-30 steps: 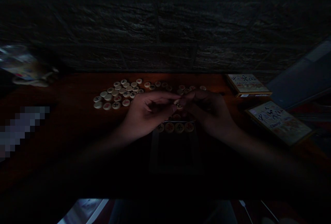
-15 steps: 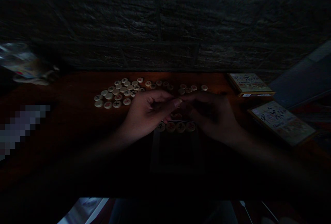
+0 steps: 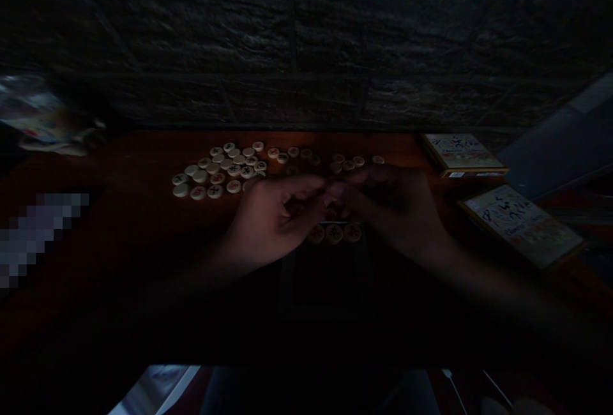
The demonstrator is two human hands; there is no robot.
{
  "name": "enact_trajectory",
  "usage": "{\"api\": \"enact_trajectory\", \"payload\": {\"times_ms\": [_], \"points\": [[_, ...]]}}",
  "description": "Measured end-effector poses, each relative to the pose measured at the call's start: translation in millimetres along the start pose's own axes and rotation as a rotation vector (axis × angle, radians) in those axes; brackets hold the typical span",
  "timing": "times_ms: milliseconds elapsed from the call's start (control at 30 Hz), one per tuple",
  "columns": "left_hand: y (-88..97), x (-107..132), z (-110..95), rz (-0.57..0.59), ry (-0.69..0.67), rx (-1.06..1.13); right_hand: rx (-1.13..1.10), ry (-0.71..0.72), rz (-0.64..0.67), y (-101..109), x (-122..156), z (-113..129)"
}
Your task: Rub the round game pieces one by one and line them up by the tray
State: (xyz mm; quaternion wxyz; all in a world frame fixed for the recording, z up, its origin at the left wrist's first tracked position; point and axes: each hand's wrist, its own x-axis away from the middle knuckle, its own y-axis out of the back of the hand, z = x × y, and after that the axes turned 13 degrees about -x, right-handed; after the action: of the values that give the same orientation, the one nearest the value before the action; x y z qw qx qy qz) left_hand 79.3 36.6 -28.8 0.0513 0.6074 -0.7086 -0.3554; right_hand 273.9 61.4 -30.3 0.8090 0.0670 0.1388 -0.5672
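The scene is very dark. My left hand [image 3: 275, 217] and my right hand [image 3: 390, 207] meet fingertip to fingertip above a dark tray [image 3: 328, 274] on a reddish-brown table [image 3: 134, 223]. Both hands are curled in a pinch; what lies between the fingertips is hidden. A row of round pale game pieces [image 3: 335, 233] with red marks lies at the tray's far edge, just under the hands. A loose heap of similar discs [image 3: 220, 169] with black and red characters lies behind my left hand, and a few more discs [image 3: 357, 161] lie behind my right.
Two flat printed boxes lie at the right, one at the back [image 3: 460, 153] and one nearer [image 3: 522, 223]. A clear plastic bag [image 3: 38, 118] sits at the far left. A dark brick wall [image 3: 306, 45] backs the table. A pale object [image 3: 153, 389] shows at the bottom edge.
A pale disc was visible between the fingertips of both hands a second ago; now it is out of sight. The hands have shifted slightly nearer the tray and stay joined.
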Motion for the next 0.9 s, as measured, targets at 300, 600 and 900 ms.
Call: {"api": "enact_trajectory", "payload": {"times_ms": [300,600,900], "points": [[-0.6,-2.6,4.9,-0.005,0.038,0.181,-0.129,-0.102,0.008,-0.9,-2.6,5.6],[0.7,-4.4,-0.4,-0.023,0.048,0.233,-0.128,-0.073,0.073,2.4,-2.1,2.2],[2.2,-5.7,-2.9,-0.004,0.126,0.301,-0.142,-0.138,0.057,-0.9,-1.8,7.6]]}}
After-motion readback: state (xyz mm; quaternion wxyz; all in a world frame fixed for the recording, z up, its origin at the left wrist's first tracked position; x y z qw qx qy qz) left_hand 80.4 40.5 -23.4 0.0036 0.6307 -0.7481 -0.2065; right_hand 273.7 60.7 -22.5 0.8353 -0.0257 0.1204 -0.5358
